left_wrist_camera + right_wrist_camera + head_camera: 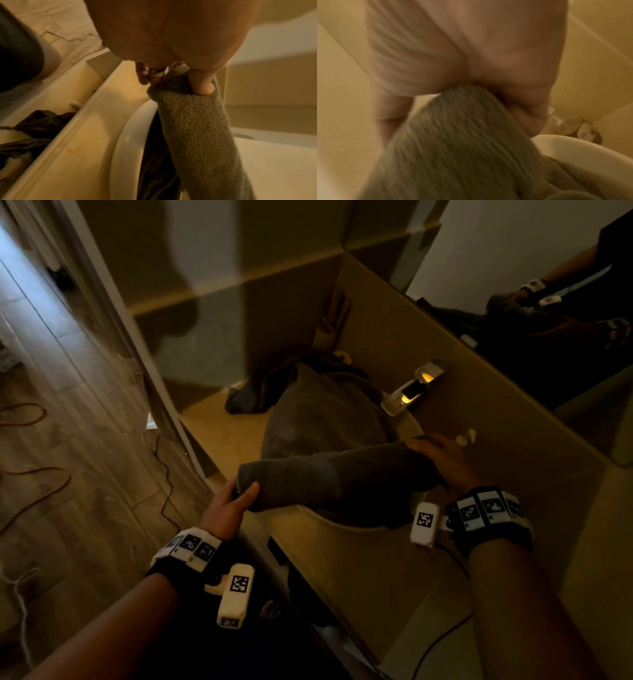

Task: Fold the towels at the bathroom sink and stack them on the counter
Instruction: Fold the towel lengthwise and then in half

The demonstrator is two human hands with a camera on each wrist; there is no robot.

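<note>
- Right over the white oval sink basin (412, 426), a dark grey terry towel (342, 474) is hanging stretched crosswise between two hands, its lower part sagging into the basin.
- Gripping the towel's end on the front-rim side of the basin, the left hand (229, 501) is pinching the cloth, thumb (202, 86) pressing on top and the other fingers curling beneath.
- Holding the other end, on the faucet side of the basin, the right hand (445, 460) is closing on the bunched cloth; the right wrist view is blurring too much to tell how each finger is lying.
- Lying heaped over the far part of the basin and spilling onto the beige counter (233, 433) beyond it is a second, lighter grey towel (322, 409).
- Standing at the back rim of the basin, a chrome faucet (411, 392) is catching a yellow glint.
- Rising behind the basin, a wall mirror (548, 285) is reflecting the hands and towel.
</note>
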